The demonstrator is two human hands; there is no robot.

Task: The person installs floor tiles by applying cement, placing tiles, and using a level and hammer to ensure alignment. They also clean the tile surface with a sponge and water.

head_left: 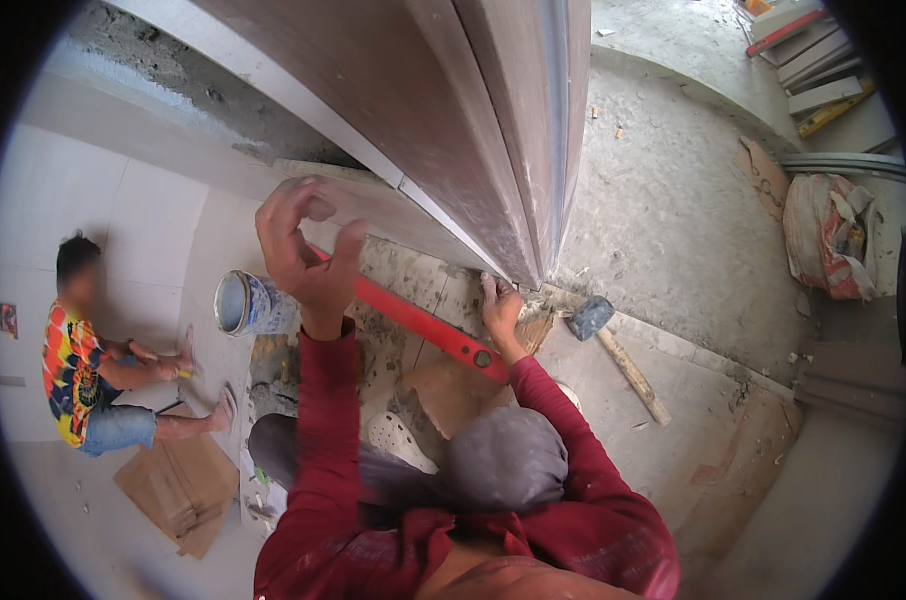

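My left hand (313,245) is raised with its fingers curved and the thumb apart, holding nothing. Below it a red spirit level (423,325) slants across the floor tiles. At the foot of the brown door frame (413,110), my right hand (501,312) has its fingers drawn together against the lower corner; what they grip, if anything, is hidden. A pale strip of tile (413,210) runs along the frame's base. Close to the right hand lies a mallet with a dark head (590,318) and a wooden handle (635,378).
A paint-stained bucket (258,303) stands to my left. Farther left, a person in a colourful shirt (73,370) sits near flattened cardboard (183,485). At the right are a torn sack (823,235) and stacked offcuts (818,60). A rough concrete floor (663,190) lies beyond the frame.
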